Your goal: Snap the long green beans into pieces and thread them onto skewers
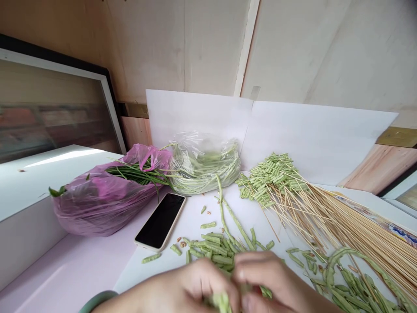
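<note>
My left hand (182, 289) and right hand (270, 278) come together at bottom centre of the frame, fingers closed on a pale green bean piece (221, 302), its lower end cut off by the frame's edge. A jade-green bangle (97, 300) circles my left wrist.

Just above my hands lies a heap of cut long-bean pieces (215, 252), with an uncut long bean (228, 221) trailing up from it toward the centre of the frame. Loose pieces and a few pale seeds (182, 244) are scattered nearby. At lower right, a second heap of bean pieces (355, 282) lies beneath a curved long bean (339, 258).

A fan of bamboo skewers (352, 226) runs off the right edge, its upper ends threaded with rows of bean pieces (273, 178). Left of centre, a smartphone (159, 221) with a dark screen and a cream case rests on the pale table (65, 278).

Behind the phone, a pink plastic bag (97, 206) holding long green stems (137, 174) sits beside a clear plastic bag of coiled beans (205, 167), both against white paper (195, 117) lining the wooden wall (325, 48). A framed glass pane (55, 108) stands at upper left.
</note>
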`<state>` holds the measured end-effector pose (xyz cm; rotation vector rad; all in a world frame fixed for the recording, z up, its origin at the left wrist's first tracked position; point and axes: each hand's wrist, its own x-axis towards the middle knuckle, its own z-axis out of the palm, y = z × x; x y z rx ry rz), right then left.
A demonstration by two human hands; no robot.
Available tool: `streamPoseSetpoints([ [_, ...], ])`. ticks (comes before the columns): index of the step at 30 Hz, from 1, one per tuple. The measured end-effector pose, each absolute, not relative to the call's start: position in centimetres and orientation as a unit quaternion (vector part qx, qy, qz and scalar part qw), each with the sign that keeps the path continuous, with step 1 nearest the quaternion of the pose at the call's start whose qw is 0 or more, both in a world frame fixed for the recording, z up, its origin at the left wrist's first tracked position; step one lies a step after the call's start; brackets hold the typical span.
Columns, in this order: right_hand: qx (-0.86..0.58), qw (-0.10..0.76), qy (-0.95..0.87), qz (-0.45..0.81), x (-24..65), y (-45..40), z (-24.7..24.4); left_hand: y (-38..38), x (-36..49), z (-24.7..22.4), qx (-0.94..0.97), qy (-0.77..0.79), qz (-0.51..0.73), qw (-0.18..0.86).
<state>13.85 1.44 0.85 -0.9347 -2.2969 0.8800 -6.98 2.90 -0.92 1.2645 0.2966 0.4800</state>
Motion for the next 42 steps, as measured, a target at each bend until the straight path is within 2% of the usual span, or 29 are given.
streamPoseSetpoints([
  [3, -0.42, 0.315, -0.804, 0.28, 14.8, 2.1, 1.4, 3.5, -5.7, -0.2, 0.43, 0.152, 0.335, 0.825],
  [7, -0.409, 0.252, -0.837, 0.262, 14.8, 3.1, 3.0, 4.1, -4.9, -0.6, 0.291, 0.256, 0.404, 0.828],
  [10, -0.36, 0.261, -0.867, 0.225, 14.3, 3.4, 2.9, 4.2, -4.8, -0.9, 0.262, 0.303, 0.395, 0.827],
  [14, -0.333, 0.308, -0.855, 0.251, 13.8, 3.4, 1.3, 3.9, -4.6, -0.7, 0.336, 0.327, 0.343, 0.814],
  [19, -0.383, 0.32, -0.817, 0.288, 13.3, 3.4, -0.1, 3.4, -4.8, -0.2, 0.5, 0.352, 0.221, 0.76],
  [23, -0.43, 0.337, -0.803, 0.238, 13.4, 3.3, 0.1, 3.3, -5.2, 0.1, 0.589, 0.346, 0.238, 0.691],
  [26, -0.454, 0.268, -0.826, 0.198, 13.7, 3.4, 0.8, 3.3, -5.4, 0.1, 0.61, 0.347, 0.236, 0.673],
  [29, -0.4, 0.187, -0.88, 0.175, 13.8, 3.7, 1.1, 3.2, -5.5, -0.2, 0.612, 0.367, 0.212, 0.668],
  [35, -0.32, 0.173, -0.927, 0.089, 13.4, 3.9, 0.3, 3.3, -5.5, -0.1, 0.68, 0.359, 0.212, 0.603],
  [39, -0.316, 0.174, -0.923, 0.137, 13.2, 3.3, 1.1, 3.7, -5.7, 0.8, 0.71, 0.278, 0.177, 0.622],
  [42, -0.305, 0.127, -0.913, 0.239, 13.4, 2.0, 2.0, 3.6, -6.1, 0.3, 0.728, 0.194, 0.146, 0.641],
])
